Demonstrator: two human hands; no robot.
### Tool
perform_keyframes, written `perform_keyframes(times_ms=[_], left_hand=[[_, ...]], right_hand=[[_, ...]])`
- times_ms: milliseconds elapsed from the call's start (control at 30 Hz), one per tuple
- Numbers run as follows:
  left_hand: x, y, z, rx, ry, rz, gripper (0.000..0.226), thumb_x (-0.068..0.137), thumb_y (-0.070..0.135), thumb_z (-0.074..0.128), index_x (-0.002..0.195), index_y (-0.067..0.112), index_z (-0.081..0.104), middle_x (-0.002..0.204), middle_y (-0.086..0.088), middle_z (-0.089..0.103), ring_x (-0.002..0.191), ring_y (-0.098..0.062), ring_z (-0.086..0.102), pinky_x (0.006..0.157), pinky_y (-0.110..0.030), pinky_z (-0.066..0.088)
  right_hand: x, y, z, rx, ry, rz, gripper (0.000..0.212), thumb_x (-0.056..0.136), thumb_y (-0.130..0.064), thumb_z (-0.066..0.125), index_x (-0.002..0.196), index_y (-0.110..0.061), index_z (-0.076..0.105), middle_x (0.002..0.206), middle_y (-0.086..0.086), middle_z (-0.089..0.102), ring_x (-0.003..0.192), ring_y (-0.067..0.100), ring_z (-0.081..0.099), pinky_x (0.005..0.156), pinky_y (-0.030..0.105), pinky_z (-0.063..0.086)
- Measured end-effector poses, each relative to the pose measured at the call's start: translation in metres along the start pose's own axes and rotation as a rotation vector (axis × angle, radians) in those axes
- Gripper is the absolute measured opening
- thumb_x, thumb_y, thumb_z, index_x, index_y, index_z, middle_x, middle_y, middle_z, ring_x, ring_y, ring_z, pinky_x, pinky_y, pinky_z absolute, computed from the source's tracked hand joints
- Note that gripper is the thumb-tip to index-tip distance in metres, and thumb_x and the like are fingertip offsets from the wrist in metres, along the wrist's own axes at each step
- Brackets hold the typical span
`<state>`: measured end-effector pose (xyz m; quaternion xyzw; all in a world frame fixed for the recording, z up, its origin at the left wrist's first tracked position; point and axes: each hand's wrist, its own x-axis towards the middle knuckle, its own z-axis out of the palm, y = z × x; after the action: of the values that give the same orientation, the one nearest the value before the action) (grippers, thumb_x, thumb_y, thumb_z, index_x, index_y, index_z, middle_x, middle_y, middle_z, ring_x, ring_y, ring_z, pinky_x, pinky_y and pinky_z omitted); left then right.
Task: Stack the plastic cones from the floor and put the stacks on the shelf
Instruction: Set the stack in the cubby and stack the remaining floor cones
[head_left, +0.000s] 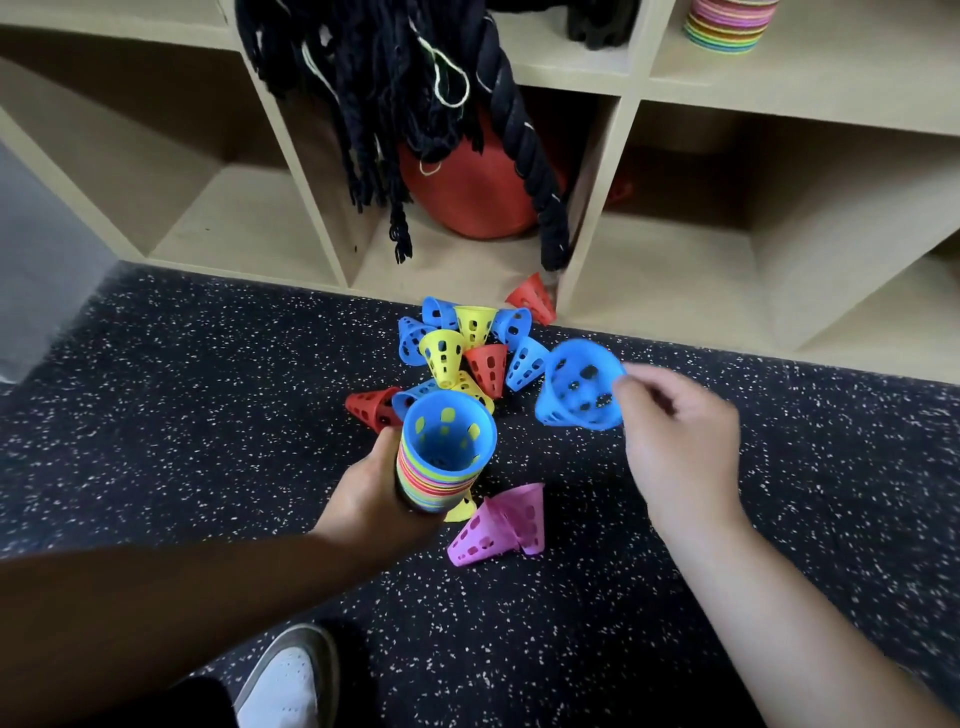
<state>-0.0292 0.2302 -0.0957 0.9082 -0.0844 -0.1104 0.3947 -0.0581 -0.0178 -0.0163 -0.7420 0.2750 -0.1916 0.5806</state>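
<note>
At the centre of the frame a stack of cones (439, 467) is gripped by the left hand (374, 499), fingers curled round it. Right of it, a blue cone (579, 387) is pinched by the right hand (680, 441). Loose cones (470, 348) are scattered on the floor (182, 415) before the shelf (675, 270)

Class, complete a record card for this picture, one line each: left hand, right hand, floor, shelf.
left hand: grips multicoloured cone stack, blue on top
right hand: pinches a separate blue cone by its rim, apart from the stack
floor: loose pile of blue, yellow and red cones; pink cones nearer the person
shelf: another cone stack in an upper right compartment
</note>
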Motion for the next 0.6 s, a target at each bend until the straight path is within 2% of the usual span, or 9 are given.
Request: perform_keyframes(times_ms=[67, 133, 167, 233, 267, 333, 433, 533, 600], left_hand=[[0.002, 0.000, 0.000, -0.020, -0.004, -0.001, 0.067, 0.063, 0.046, 0.081, 0.118, 0.027, 0.048, 0.091, 0.013, 0.071, 0.082, -0.008, 0.068, 0.073, -0.033, 0.055], [0.003, 0.002, 0.001, -0.034, -0.012, -0.005, 0.066, 0.063, 0.044, 0.083, 0.118, 0.030, 0.048, 0.091, 0.014, 0.071, 0.080, -0.004, 0.067, 0.071, -0.030, 0.054], [0.004, 0.003, 0.001, -0.035, -0.017, 0.000, 0.065, 0.064, 0.042, 0.084, 0.117, 0.030, 0.048, 0.090, 0.014, 0.071, 0.079, -0.003, 0.067, 0.070, -0.030, 0.054], [0.006, 0.006, 0.002, -0.032, -0.021, 0.030, 0.063, 0.066, 0.039, 0.086, 0.115, 0.031, 0.048, 0.090, 0.014, 0.070, 0.080, -0.003, 0.067, 0.070, -0.028, 0.053], [0.007, 0.008, 0.002, -0.037, -0.021, 0.043, 0.063, 0.066, 0.038, 0.087, 0.116, 0.031, 0.048, 0.092, 0.015, 0.070, 0.081, -0.003, 0.067, 0.072, -0.028, 0.053], [0.009, 0.009, 0.001, -0.049, -0.016, 0.051, 0.068, 0.067, 0.035, 0.087, 0.122, 0.029, 0.048, 0.097, 0.014, 0.070, 0.085, -0.003, 0.067, 0.076, -0.030, 0.054], [0.013, 0.004, 0.000, -0.014, 0.000, 0.051, 0.071, 0.067, 0.037, 0.087, 0.125, 0.026, 0.046, 0.101, 0.011, 0.071, 0.091, -0.014, 0.069, 0.078, -0.034, 0.056], [0.013, -0.001, 0.001, 0.003, 0.000, 0.011, 0.071, 0.067, 0.041, 0.086, 0.124, 0.026, 0.047, 0.097, 0.013, 0.070, 0.088, -0.012, 0.069, 0.076, -0.033, 0.055], [0.012, -0.005, 0.001, -0.005, -0.005, -0.009, 0.070, 0.066, 0.043, 0.085, 0.122, 0.027, 0.047, 0.094, 0.014, 0.069, 0.084, -0.006, 0.067, 0.074, -0.031, 0.055]], right_hand=[[-0.004, -0.031, 0.009, 0.120, -0.073, 0.016, 0.022, 0.085, -0.007, 0.062, 0.084, -0.022, 0.078, 0.047, -0.014, 0.049, 0.047, 0.006, 0.038, 0.045, 0.019, 0.032], [-0.010, -0.046, 0.020, 0.108, -0.189, 0.009, 0.020, 0.086, -0.009, 0.064, 0.085, -0.022, 0.079, 0.046, -0.010, 0.050, 0.046, 0.006, 0.039, 0.044, 0.017, 0.033], [-0.014, -0.050, 0.026, 0.082, -0.256, -0.002, 0.018, 0.086, -0.012, 0.066, 0.086, -0.024, 0.078, 0.049, -0.006, 0.058, 0.048, 0.006, 0.045, 0.046, 0.015, 0.037], [-0.020, -0.044, 0.035, 0.017, -0.364, -0.025, 0.010, 0.087, -0.023, 0.071, 0.091, -0.027, 0.078, 0.064, -0.005, 0.069, 0.061, 0.007, 0.060, 0.059, 0.012, 0.046], [-0.021, -0.034, 0.038, -0.006, -0.377, -0.030, 0.012, 0.087, -0.028, 0.071, 0.096, -0.026, 0.078, 0.064, -0.005, 0.065, 0.065, 0.009, 0.062, 0.064, 0.015, 0.048], [-0.022, -0.007, 0.036, -0.030, -0.313, -0.014, 0.016, 0.088, -0.030, 0.069, 0.101, -0.026, 0.077, 0.064, 0.000, 0.061, 0.061, 0.008, 0.057, 0.064, 0.021, 0.048], [-0.020, 0.044, 0.024, -0.249, -0.275, 0.003, 0.020, 0.088, -0.023, 0.067, 0.105, -0.031, 0.074, 0.075, -0.012, 0.069, 0.060, 0.000, 0.058, 0.061, 0.015, 0.043], [-0.016, 0.091, 0.019, -0.534, -0.440, 0.048, 0.038, 0.087, -0.031, 0.070, 0.124, -0.033, 0.066, 0.082, -0.017, 0.065, 0.070, 0.002, 0.061, 0.060, 0.005, 0.042], [-0.014, 0.111, 0.020, -0.629, -0.529, 0.093, 0.047, 0.088, -0.039, 0.068, 0.133, -0.035, 0.059, 0.078, -0.016, 0.059, 0.068, -0.002, 0.059, 0.056, 0.006, 0.041]])
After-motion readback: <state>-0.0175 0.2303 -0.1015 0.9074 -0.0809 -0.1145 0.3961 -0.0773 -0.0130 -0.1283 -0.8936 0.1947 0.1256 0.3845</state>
